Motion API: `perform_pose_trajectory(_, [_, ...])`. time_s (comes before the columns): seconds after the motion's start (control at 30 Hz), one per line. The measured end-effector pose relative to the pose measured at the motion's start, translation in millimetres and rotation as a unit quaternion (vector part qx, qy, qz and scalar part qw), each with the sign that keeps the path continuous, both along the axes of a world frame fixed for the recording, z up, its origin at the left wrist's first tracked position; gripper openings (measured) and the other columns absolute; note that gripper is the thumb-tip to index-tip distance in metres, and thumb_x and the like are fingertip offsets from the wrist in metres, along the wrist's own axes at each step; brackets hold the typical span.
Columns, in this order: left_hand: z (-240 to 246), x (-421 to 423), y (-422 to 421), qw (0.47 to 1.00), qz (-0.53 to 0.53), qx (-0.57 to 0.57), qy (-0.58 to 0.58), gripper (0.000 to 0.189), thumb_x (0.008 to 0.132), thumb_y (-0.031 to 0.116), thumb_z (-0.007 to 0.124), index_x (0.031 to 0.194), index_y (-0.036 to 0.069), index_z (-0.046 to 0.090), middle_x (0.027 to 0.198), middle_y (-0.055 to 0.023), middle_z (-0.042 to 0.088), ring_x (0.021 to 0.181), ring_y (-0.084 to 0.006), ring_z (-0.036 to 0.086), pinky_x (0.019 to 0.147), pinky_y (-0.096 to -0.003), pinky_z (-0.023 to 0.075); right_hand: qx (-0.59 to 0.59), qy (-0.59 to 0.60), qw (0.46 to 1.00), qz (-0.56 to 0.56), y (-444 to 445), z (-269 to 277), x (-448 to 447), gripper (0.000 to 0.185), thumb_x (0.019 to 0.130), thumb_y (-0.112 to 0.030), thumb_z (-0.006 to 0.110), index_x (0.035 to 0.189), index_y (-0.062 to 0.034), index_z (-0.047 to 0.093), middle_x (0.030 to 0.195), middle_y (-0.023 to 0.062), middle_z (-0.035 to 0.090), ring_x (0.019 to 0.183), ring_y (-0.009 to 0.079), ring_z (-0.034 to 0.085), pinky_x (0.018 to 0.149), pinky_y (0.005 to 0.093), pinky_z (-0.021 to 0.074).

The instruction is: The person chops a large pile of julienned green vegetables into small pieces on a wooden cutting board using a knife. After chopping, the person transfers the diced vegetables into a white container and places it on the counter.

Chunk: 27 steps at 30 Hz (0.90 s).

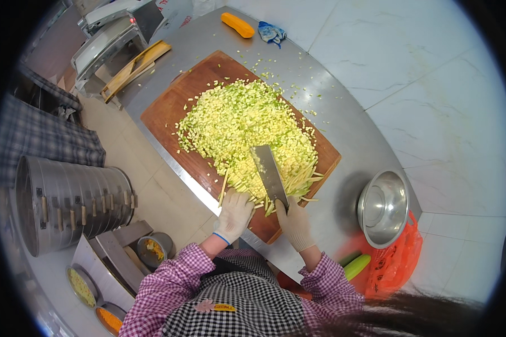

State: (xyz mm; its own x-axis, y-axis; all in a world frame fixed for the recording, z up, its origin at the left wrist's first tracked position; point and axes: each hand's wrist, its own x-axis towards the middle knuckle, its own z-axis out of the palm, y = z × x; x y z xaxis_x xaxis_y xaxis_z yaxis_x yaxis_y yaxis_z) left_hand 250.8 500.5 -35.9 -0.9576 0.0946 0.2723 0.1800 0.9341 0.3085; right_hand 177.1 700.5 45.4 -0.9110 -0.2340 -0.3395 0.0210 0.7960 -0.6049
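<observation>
A large heap of finely diced pale green vegetable [240, 113] covers much of a wooden cutting board [168, 109]. My right hand [296, 223], in a white knit glove, grips a cleaver [270, 172] by its handle end. The blade lies over the near part of the heap, with bits stuck to it. My left hand [235, 215], gloved too, rests at the near left edge of the heap, beside the blade; its fingertips touch vegetable strips. Uncut strips [305, 179] lie right of the cleaver.
A steel bowl [383, 210] and red plastic bag [398, 257] are at the right, near a green gourd [356, 267]. A peeled carrot [237, 25], blue cloth [272, 33] and wooden slicer [135, 69] lie on the steel table [341, 130]. Stacked steamers [76, 202] stand left.
</observation>
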Motion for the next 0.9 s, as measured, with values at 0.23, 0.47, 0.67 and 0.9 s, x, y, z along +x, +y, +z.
perform_pose_trajectory(0.23, [-18.8, -0.7, -17.1, 0.986, 0.129, 0.067, 0.080, 0.029, 0.084, 0.016, 0.086, 0.103, 0.011, 0.065, 0.115, -0.0100, 0.063, 0.111, -0.0362, 0.062, 0.102, -0.0536, 0.0496, 0.020, -0.032, 0.999, -0.003, -2.8, -4.6, 3.1, 0.043, 0.112, -0.043, 0.065, 0.116, 0.0005, 0.065, 0.092, 0.0341, 0.076, 0.090, 0.0553, 0.075, 0.075, 0.0635, 0.0563])
perform_pose_trajectory(0.47, [-12.9, -10.2, -23.8, 0.979, 0.154, 0.107, 0.074, 0.027, 0.086, 0.012, 0.088, 0.104, 0.011, 0.068, 0.118, -0.0107, 0.064, 0.118, -0.0386, 0.062, 0.103, -0.0532, 0.0489, 0.041, 0.014, 0.993, 0.114, -24.2, -0.9, 6.0, 0.040, 0.114, -0.041, 0.061, 0.114, -0.0012, 0.064, 0.088, 0.0301, 0.075, 0.088, 0.0528, 0.076, 0.079, 0.0624, 0.0587])
perform_pose_trajectory(0.67, [-13.7, -10.5, -34.2, 0.981, 0.110, 0.143, 0.075, 0.026, 0.088, 0.008, 0.084, 0.107, 0.007, 0.065, 0.121, -0.0143, 0.064, 0.119, -0.0403, 0.062, 0.104, -0.0528, 0.0501, 0.090, -0.030, 0.988, 0.123, -66.2, -3.4, 0.6, 0.040, 0.116, -0.041, 0.055, 0.112, -0.0019, 0.062, 0.090, 0.0292, 0.075, 0.090, 0.0531, 0.076, 0.082, 0.0633, 0.0588])
perform_pose_trajectory(0.9, [-33.1, -15.5, -37.2, 0.978, 0.111, 0.152, 0.088, 0.027, 0.090, 0.006, 0.081, 0.111, 0.005, 0.063, 0.120, -0.0153, 0.064, 0.119, -0.0408, 0.063, 0.104, -0.0514, 0.0513, 0.110, -0.018, 0.985, 0.132, -81.4, -16.8, -9.9, 0.042, 0.116, -0.044, 0.051, 0.115, -0.0033, 0.062, 0.092, 0.0288, 0.077, 0.092, 0.0540, 0.077, 0.087, 0.0646, 0.0587])
